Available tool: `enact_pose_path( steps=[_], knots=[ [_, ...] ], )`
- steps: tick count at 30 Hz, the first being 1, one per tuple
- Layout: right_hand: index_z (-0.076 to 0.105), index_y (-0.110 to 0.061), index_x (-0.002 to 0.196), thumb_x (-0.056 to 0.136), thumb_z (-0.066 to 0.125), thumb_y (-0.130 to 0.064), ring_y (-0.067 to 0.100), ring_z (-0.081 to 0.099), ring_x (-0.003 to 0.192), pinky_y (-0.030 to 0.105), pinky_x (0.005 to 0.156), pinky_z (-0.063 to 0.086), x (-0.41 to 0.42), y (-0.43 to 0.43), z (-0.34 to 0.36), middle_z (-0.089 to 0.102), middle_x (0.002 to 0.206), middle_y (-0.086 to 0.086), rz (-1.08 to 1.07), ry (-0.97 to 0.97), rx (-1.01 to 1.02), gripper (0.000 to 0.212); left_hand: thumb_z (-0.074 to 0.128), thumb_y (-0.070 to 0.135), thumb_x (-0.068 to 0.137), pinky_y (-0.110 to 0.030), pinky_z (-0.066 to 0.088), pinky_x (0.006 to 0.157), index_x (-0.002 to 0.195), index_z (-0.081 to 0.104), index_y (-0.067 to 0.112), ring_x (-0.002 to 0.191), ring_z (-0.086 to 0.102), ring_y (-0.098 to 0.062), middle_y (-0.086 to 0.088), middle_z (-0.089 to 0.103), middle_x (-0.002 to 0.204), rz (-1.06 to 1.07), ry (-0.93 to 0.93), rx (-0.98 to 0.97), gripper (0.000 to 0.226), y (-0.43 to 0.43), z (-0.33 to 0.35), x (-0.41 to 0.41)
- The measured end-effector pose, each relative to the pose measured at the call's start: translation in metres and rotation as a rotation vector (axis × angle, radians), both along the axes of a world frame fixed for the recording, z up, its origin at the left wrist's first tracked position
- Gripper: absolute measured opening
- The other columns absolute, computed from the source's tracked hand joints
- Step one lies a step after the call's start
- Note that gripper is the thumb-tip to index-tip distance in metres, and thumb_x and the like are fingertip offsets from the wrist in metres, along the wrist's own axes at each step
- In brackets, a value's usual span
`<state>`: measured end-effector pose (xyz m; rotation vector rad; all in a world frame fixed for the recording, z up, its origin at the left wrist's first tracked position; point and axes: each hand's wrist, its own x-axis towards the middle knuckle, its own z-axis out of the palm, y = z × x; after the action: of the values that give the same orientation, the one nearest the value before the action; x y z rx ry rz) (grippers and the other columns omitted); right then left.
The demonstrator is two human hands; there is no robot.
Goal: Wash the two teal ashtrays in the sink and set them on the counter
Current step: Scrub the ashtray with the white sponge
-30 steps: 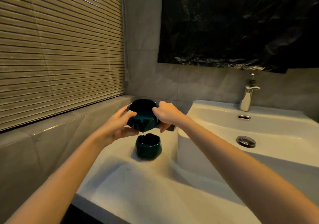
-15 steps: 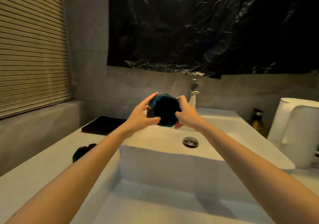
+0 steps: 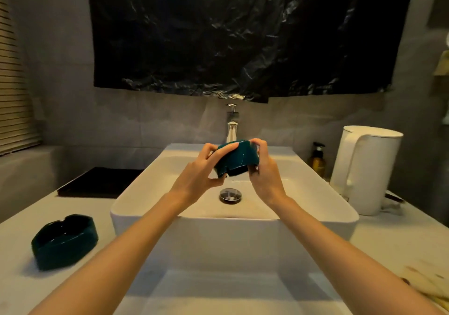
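Head view of a white rectangular sink (image 3: 230, 237) standing on a pale table (image 3: 85, 205). The basin shows a round metal drain plug (image 3: 230, 195) at its bottom; a chrome faucet (image 3: 232, 130) rises behind its rear rim. One teal ashtray (image 3: 237, 158) is held above the basin, in front of the faucet and higher than the drain plug. It is tilted, its notched rim turned downward toward the basin, so its hollow cannot be seen.

Both hands are clamped on this ashtray. The left hand (image 3: 196, 176) grips its left side, thumb laid over the upper surface. The right hand (image 3: 264, 176) grips its right side, fingers curled over the top edge and thumb at the lower rim.

The second teal ashtray (image 3: 64, 240) rests upright on the table left of the sink, well apart from both hands; its hollow is dark and any content cannot be told.

A flat black tray (image 3: 102, 181) lies on the table behind it, beside the sink. To the right of the sink stand a white kettle (image 3: 364, 169) and, nearer the wall, an amber pump bottle (image 3: 318, 159). A crumpled black plastic sheet (image 3: 243, 35) covers the wall above.
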<state>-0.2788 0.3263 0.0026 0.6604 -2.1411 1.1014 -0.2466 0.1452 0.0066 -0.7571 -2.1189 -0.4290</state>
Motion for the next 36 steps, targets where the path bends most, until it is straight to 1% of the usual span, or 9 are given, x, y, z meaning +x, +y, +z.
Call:
enact_pose_path(
  steps=[6, 12, 15, 18, 21, 24, 27, 32, 36],
  knots=[
    [0.03, -0.018, 0.138, 0.089, 0.06, 0.002, 0.024, 0.059, 0.101, 0.032, 0.082, 0.056, -0.002, -0.003, -0.003, 0.058, 0.118, 0.012, 0.003, 0.055, 0.037, 0.061, 0.08, 0.008, 0.071, -0.033, 0.056, 0.08, 0.141, 0.022, 0.035, 0.098, 0.061, -0.027, -0.012, 0.05, 0.12, 0.005, 0.02, 0.014, 0.095, -0.005, -0.002, 0.004],
    [0.034, -0.018, 0.134, 0.092, 0.056, -0.001, 0.024, 0.059, 0.097, 0.025, 0.075, 0.054, -0.001, -0.001, -0.002, 0.06, 0.112, 0.011, 0.034, -0.022, -0.022, 0.05, 0.081, 0.011, 0.07, -0.025, 0.053, 0.082, 0.142, 0.022, 0.04, 0.096, 0.06, -0.019, -0.008, 0.052, 0.116, -0.004, -0.034, 0.058, 0.098, -0.002, -0.003, 0.001],
    [0.033, -0.021, 0.132, 0.094, 0.053, -0.006, 0.025, 0.062, 0.095, 0.035, 0.075, 0.058, -0.002, 0.0, -0.003, 0.062, 0.109, 0.011, 0.054, -0.092, -0.017, 0.045, 0.082, 0.013, 0.068, -0.024, 0.054, 0.085, 0.142, 0.028, 0.038, 0.099, 0.055, -0.013, -0.004, 0.054, 0.118, -0.036, -0.12, 0.133, 0.095, -0.001, -0.004, -0.001],
    [0.036, -0.022, 0.132, 0.098, 0.046, -0.012, 0.026, 0.065, 0.095, 0.041, 0.069, 0.06, -0.002, 0.001, -0.003, 0.065, 0.109, 0.012, 0.037, -0.119, -0.049, 0.037, 0.081, 0.015, 0.069, -0.027, 0.055, 0.087, 0.14, 0.033, 0.04, 0.108, 0.052, -0.011, 0.006, 0.052, 0.126, -0.098, -0.262, 0.33, 0.089, 0.005, -0.002, 0.0],
    [0.044, -0.019, 0.133, 0.101, 0.045, -0.022, 0.017, 0.061, 0.098, 0.027, 0.062, 0.06, 0.005, 0.002, 0.003, 0.063, 0.117, 0.007, -0.003, -0.146, -0.132, 0.033, 0.077, 0.008, 0.073, -0.031, 0.056, 0.087, 0.138, 0.038, 0.035, 0.112, 0.05, -0.014, 0.011, 0.048, 0.125, -0.13, -0.396, 0.574, 0.081, 0.018, 0.004, 0.004],
    [0.05, -0.018, 0.128, 0.101, 0.043, -0.029, 0.017, 0.062, 0.098, 0.019, 0.056, 0.057, 0.013, 0.012, 0.012, 0.059, 0.123, 0.006, 0.006, -0.253, -0.175, 0.03, 0.073, 0.004, 0.077, -0.037, 0.059, 0.075, 0.137, 0.04, 0.032, 0.113, 0.051, -0.022, 0.004, 0.047, 0.128, -0.157, -0.573, 0.805, 0.074, 0.032, 0.008, 0.007],
    [0.053, -0.023, 0.124, 0.1, 0.046, -0.031, 0.014, 0.066, 0.084, 0.023, 0.063, 0.058, 0.027, 0.036, 0.025, 0.058, 0.125, 0.001, -0.071, -0.229, -0.127, 0.027, 0.069, 0.001, 0.081, -0.033, 0.06, 0.064, 0.136, 0.039, 0.031, 0.114, 0.052, -0.029, -0.004, 0.046, 0.135, -0.211, -0.714, 0.998, 0.07, 0.046, 0.007, 0.01],
    [0.057, -0.022, 0.114, 0.098, 0.05, -0.025, 0.016, 0.06, 0.094, 0.04, 0.081, 0.058, 0.07, 0.104, 0.034, 0.061, 0.112, -0.003, -0.248, -0.157, -0.12, 0.018, 0.068, 0.002, 0.082, -0.029, 0.058, 0.054, 0.136, 0.04, 0.03, 0.11, 0.053, -0.029, -0.007, 0.046, 0.133, -0.246, -0.813, 1.042, 0.067, 0.072, 0.007, 0.015],
    [0.055, -0.025, 0.111, 0.098, 0.05, -0.027, 0.015, 0.055, 0.098, 0.036, 0.085, 0.053, 0.106, 0.159, 0.019, 0.056, 0.108, -0.005, -0.429, -0.312, -0.078, 0.014, 0.069, 0.003, 0.081, -0.031, 0.059, 0.053, 0.134, 0.042, 0.029, 0.114, 0.051, -0.034, -0.011, 0.043, 0.138, -0.245, -0.858, 1.047, 0.065, 0.09, 0.002, 0.016]
  ],
)
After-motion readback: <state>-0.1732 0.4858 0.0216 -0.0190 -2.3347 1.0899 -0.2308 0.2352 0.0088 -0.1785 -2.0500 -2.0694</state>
